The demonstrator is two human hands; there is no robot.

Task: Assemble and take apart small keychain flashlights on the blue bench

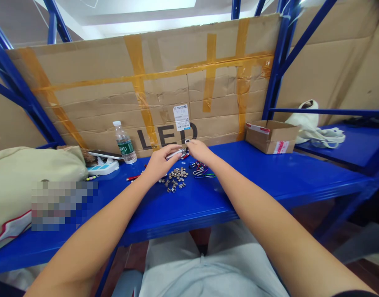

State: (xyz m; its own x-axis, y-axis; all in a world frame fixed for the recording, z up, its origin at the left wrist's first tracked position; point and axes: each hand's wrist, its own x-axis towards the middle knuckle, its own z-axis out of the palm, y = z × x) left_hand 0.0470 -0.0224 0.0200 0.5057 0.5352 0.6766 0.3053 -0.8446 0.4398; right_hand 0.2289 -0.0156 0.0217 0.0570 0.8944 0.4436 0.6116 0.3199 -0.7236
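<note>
My left hand (pixel 162 160) is closed around a slim silver object (pixel 173 154), above the back part of the blue table. Beside it on the right, my right hand (pixel 199 150) has its fingers pinched at a small whitish ring (pixel 187 141). Small round metal pieces (pixel 178 173) lie in a pile below the hands, with little metal clips (pixel 173 186) in front of them. Coloured carabiners (pixel 200 169) rest below my right hand. A red pen-like item (pixel 133 177) lies left of my left hand.
A water bottle (pixel 126 145) stands at the back left, near a white power strip (pixel 103 167) and a phone (pixel 105 154). A cream bag (pixel 37 173) covers the left end. An open cardboard box (pixel 271 138) sits at the back right. Cardboard (pixel 109 107) walls the back.
</note>
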